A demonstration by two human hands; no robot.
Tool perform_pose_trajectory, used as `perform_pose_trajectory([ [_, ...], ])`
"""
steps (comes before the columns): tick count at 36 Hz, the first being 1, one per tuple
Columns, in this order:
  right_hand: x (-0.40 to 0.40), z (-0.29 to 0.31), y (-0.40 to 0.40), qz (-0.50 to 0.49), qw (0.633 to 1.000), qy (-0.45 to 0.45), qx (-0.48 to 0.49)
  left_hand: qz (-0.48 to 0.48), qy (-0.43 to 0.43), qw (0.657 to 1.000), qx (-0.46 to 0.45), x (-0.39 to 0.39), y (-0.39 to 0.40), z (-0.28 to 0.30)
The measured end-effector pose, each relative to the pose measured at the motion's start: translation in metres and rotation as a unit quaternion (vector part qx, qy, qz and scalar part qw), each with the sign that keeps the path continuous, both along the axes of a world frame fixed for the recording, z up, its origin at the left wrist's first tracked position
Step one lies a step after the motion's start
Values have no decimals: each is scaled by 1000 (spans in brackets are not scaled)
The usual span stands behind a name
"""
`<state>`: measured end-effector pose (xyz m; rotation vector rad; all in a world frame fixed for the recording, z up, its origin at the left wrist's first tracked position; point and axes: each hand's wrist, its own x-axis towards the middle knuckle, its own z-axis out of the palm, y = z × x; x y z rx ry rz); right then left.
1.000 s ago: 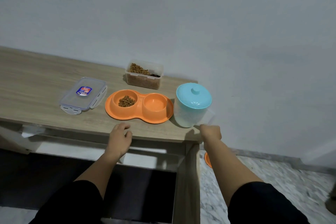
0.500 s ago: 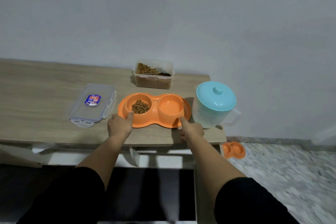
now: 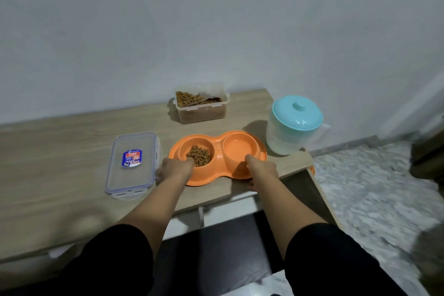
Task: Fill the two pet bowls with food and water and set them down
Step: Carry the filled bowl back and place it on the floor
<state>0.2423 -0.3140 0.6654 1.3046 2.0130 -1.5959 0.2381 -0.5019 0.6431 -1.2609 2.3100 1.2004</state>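
Glossy orange plastic double bowl (image 3: 217, 151); matt wood-grain table (image 3: 60, 151).

plain pale wall (image 3: 216, 19), light wooden table (image 3: 60, 151), grey speckled floor (image 3: 374, 194)

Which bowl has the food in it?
The left bowl of the orange double dish, by the left hand. It holds brown kibble; the right bowl has none.

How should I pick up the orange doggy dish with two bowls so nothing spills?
Take the orange double dish by its flat rim at both short ends, one hand from the left and one from the right, as the left hand and right hand do here. It is long and low, with kibble in one bowl, so two end grips probably keep it level.
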Motion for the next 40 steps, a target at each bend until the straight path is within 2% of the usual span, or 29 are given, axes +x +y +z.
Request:
perform_pose_trajectory([
  [9, 41, 8, -5, -69, 997, -8, -20, -13, 5, 997, 70, 14, -13, -10],
  [14, 68, 14, 2, -92, 995, -21, -32, -32, 1, 997, 66, 1, -19, -54],
  [22, 116, 25, 33, -153, 987, -14, -52, -79, -4, 993, 91, 20, 13, -62],
  [33, 164, 54, 129, -183, 983, 36, -6, -118, 57, 977, 166, 73, 133, 8],
  [40, 193, 77, 229, -193, 979, 58, -10, -122, 116, 966, 198, 102, 243, 29],
])
